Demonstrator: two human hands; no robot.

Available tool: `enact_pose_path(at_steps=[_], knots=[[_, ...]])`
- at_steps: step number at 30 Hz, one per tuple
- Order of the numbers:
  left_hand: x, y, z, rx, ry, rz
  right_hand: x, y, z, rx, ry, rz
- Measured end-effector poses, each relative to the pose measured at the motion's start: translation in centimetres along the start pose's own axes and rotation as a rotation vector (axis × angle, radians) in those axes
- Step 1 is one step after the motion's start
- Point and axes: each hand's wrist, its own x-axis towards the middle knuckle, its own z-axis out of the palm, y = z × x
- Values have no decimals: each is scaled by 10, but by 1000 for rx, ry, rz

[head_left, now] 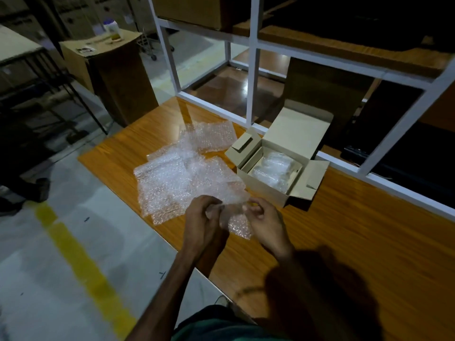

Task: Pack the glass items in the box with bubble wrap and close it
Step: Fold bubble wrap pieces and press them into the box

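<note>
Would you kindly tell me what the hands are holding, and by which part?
Both hands, left and right, pinch a bubble wrap sheet at its near edge.

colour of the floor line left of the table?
Yellow, a worn painted stripe on the grey floor; the head view, the only one, shows it clearly.

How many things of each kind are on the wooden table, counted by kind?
Open cardboard box: 1
Wrapped bundles inside the box: cannot tell how many, at least 1
Loose bubble wrap sheets: about 4, they overlap
Hands holding one sheet: 2, left hand, right hand
Total: about 8
</note>
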Motion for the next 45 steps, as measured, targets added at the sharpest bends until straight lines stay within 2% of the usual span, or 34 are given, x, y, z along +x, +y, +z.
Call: enact_pose_path(at_steps=[5, 8, 10, 12, 16, 19, 21, 27, 33, 39, 41, 45], knots=[[4, 16, -1, -51, 53, 121, 6, -32, -3, 555, -167, 231], [-5, 18, 5, -77, 4, 217, 10, -46, -8, 686, -197, 244], [-10, 16, 7, -74, -56, 240, 11, -50, -10, 638, -201, 172], [-14, 16, 7, -61, -114, 192, 11, -51, -11, 503, -135, 89], [-11, 29, 6, -102, -134, -149, 6, -43, -7, 338, -26, 20], [1, 40, 12, -233, -109, -401, -1, -40, -2, 341, -41, 25], [5, 45, 16, -296, -127, -499, -2, -33, 2, 397, -56, 41], [0, 40, 30, -189, -172, -481, -2, -12, 3, 438, -55, 166], [-9, 31, 36, -57, -231, -435, 8, 21, 7, 241, 35, 227], [-15, 32, 30, -322, -275, -369, 3, 27, 1, 179, 142, 248], [-13, 26, 24, -322, -240, -335, 1, 25, -2, 131, 180, 233], [-2, 0, 1, -90, -153, -281, 1, 20, 0, 47, 170, 177]])
